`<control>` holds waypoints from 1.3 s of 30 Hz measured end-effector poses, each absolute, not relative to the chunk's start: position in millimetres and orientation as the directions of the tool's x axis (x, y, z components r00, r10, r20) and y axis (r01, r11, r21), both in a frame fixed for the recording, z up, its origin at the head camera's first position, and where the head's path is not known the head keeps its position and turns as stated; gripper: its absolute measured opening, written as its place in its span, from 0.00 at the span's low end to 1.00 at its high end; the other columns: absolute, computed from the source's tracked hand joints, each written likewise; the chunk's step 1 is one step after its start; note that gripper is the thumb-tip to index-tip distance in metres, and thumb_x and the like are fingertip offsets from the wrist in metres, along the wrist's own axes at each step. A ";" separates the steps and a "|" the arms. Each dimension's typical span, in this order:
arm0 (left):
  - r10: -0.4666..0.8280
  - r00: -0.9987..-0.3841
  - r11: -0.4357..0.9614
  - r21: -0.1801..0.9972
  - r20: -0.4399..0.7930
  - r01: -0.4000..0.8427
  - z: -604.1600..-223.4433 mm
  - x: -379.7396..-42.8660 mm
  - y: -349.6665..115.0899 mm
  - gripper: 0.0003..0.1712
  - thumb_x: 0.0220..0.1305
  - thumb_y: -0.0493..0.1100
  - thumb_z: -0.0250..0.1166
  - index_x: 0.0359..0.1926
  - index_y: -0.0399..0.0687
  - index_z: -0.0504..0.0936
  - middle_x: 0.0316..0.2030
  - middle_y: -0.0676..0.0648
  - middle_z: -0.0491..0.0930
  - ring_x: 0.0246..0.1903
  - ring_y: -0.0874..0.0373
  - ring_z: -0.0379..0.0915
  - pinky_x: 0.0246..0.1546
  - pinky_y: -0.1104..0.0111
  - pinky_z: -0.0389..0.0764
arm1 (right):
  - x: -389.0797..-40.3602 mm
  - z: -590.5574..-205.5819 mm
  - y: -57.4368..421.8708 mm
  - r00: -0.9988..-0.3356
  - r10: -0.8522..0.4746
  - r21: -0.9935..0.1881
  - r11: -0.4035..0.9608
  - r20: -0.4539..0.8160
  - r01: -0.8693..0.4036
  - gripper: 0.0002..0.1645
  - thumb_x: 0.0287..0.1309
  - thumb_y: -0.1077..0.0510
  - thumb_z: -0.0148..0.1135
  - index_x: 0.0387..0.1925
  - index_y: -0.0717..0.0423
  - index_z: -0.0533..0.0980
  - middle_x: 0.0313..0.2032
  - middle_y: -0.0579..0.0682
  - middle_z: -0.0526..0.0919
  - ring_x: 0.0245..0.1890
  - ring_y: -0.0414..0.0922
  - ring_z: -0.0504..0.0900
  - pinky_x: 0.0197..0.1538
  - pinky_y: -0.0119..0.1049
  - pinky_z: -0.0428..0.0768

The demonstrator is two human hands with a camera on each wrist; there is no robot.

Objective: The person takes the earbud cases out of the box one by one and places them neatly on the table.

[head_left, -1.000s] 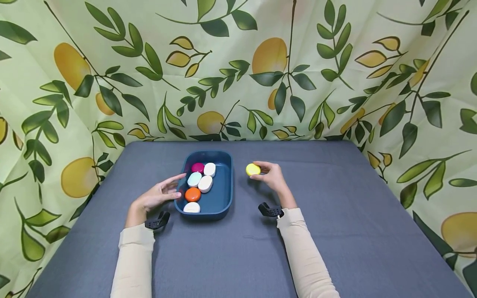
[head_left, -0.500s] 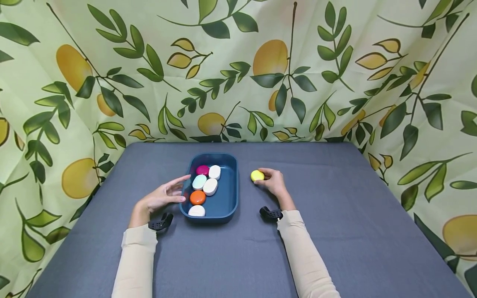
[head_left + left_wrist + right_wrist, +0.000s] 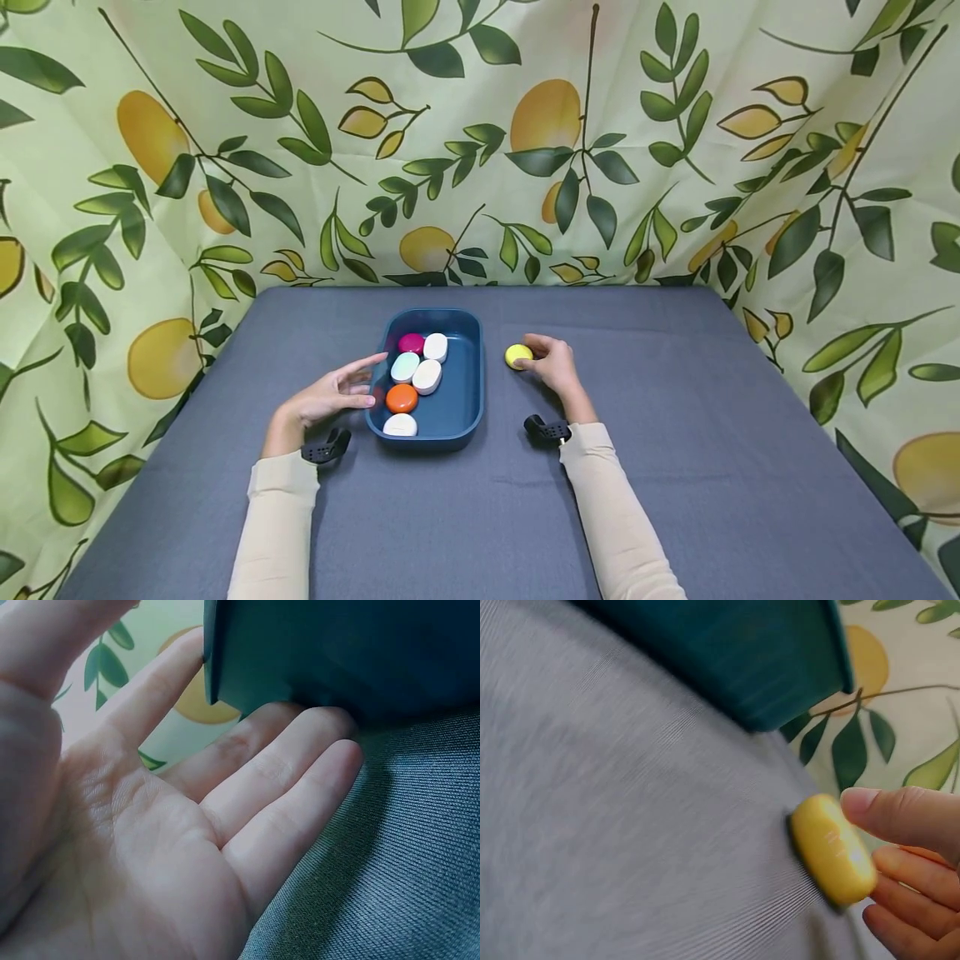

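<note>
In the head view, a yellow soap bar (image 3: 518,357) lies on the cloth to the right of a blue bin (image 3: 469,375). My right hand (image 3: 551,367) holds it between thumb and fingers; in the right wrist view the soap bar (image 3: 832,849) stands on edge on the cloth, marked with small letters. My left hand (image 3: 330,400) rests against the bin's left wall, fingers extended and spread. The left wrist view shows its fingertips touching the bin's dark side (image 3: 337,652). Inside the bin are a magenta bar (image 3: 411,343), an orange bar (image 3: 402,398), a pale blue bar (image 3: 405,367) and several white ones.
Grey-blue cloth (image 3: 637,483) covers the table. A curtain (image 3: 480,125) printed with lemons and leaves hangs behind and at both sides. Each wrist wears a black camera band, such as the right one (image 3: 546,429).
My right hand has lowered the yellow soap bar onto the cloth. The bin and my left hand have shifted slightly to the right in the head view.
</note>
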State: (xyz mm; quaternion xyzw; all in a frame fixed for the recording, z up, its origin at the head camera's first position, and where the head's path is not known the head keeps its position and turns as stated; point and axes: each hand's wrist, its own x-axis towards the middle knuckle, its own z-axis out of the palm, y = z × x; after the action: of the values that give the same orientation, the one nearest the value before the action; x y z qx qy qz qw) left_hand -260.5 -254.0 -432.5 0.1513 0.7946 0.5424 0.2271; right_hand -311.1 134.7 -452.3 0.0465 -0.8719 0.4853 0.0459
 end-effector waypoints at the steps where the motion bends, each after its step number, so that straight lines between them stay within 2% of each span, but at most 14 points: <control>1: 0.487 -0.851 0.366 0.931 -0.198 -0.007 -432.5 -260.8 -253.8 0.47 0.61 0.45 0.66 0.75 0.52 0.50 0.76 0.35 0.42 0.73 0.31 0.41 0.70 0.35 0.50 | -310.2 -449.5 135.0 -0.991 -0.033 -0.843 0.523 0.128 -0.127 0.33 0.48 0.63 0.72 0.57 0.66 0.75 0.55 0.65 0.80 0.57 0.58 0.80 0.60 0.48 0.78; 8: 0.490 -0.848 0.370 0.929 -0.203 -0.009 -431.9 -260.9 -252.9 0.47 0.62 0.45 0.66 0.75 0.52 0.50 0.76 0.34 0.43 0.73 0.31 0.41 0.69 0.35 0.50 | -302.3 -424.6 130.2 -0.983 -0.079 -0.874 0.451 0.164 -0.182 0.31 0.50 0.61 0.72 0.57 0.63 0.76 0.55 0.64 0.81 0.57 0.59 0.80 0.61 0.48 0.77; 17: 0.482 -0.850 0.390 0.921 -0.214 -0.011 -430.4 -258.7 -253.2 0.46 0.62 0.45 0.65 0.75 0.52 0.50 0.76 0.33 0.43 0.73 0.31 0.40 0.69 0.34 0.50 | -280.4 -397.1 101.3 -0.959 -0.218 -0.929 0.282 0.180 -0.239 0.27 0.51 0.64 0.70 0.54 0.66 0.77 0.54 0.65 0.82 0.56 0.61 0.80 0.58 0.45 0.80; 21: 0.474 -0.850 0.390 0.920 -0.227 -0.028 -430.5 -258.8 -253.2 0.45 0.63 0.45 0.65 0.75 0.53 0.51 0.76 0.34 0.43 0.74 0.32 0.41 0.69 0.35 0.50 | -266.8 -390.6 79.6 -0.924 -0.335 -0.925 0.259 0.185 -0.279 0.26 0.51 0.64 0.70 0.54 0.66 0.77 0.54 0.64 0.82 0.55 0.61 0.81 0.57 0.45 0.81; 29: 0.481 -0.845 0.382 0.923 -0.236 -0.040 -430.7 -260.8 -249.0 0.45 0.64 0.45 0.64 0.75 0.53 0.50 0.75 0.34 0.44 0.73 0.33 0.43 0.70 0.36 0.52 | -246.2 -388.9 47.7 -0.852 -0.500 -0.931 0.217 0.154 -0.295 0.28 0.51 0.63 0.70 0.56 0.65 0.76 0.54 0.64 0.81 0.55 0.61 0.80 0.61 0.53 0.76; 35: 0.490 -0.843 0.368 0.929 -0.220 -0.028 -430.7 -259.7 -249.4 0.45 0.64 0.44 0.64 0.75 0.52 0.49 0.75 0.33 0.45 0.73 0.32 0.45 0.69 0.36 0.53 | -243.3 -399.8 29.5 -0.785 -0.600 -0.913 0.217 0.155 -0.347 0.27 0.51 0.64 0.71 0.54 0.67 0.77 0.52 0.66 0.82 0.53 0.60 0.82 0.60 0.51 0.78; 39: 0.493 -0.843 0.370 0.929 -0.216 -0.022 -431.6 -257.8 -251.4 0.44 0.64 0.44 0.63 0.75 0.51 0.50 0.74 0.32 0.47 0.72 0.32 0.45 0.69 0.37 0.54 | -245.4 -408.0 17.9 -0.745 -0.653 -0.892 0.246 0.136 -0.379 0.25 0.50 0.64 0.71 0.51 0.68 0.78 0.50 0.65 0.84 0.50 0.58 0.83 0.56 0.42 0.82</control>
State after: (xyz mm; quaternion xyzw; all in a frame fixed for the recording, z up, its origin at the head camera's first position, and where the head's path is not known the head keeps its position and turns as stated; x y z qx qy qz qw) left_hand -257.8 -251.4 -431.6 0.1485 0.7927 0.5414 0.2379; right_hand -245.4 17.9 -408.0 0.3316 -0.7782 0.5165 -0.1327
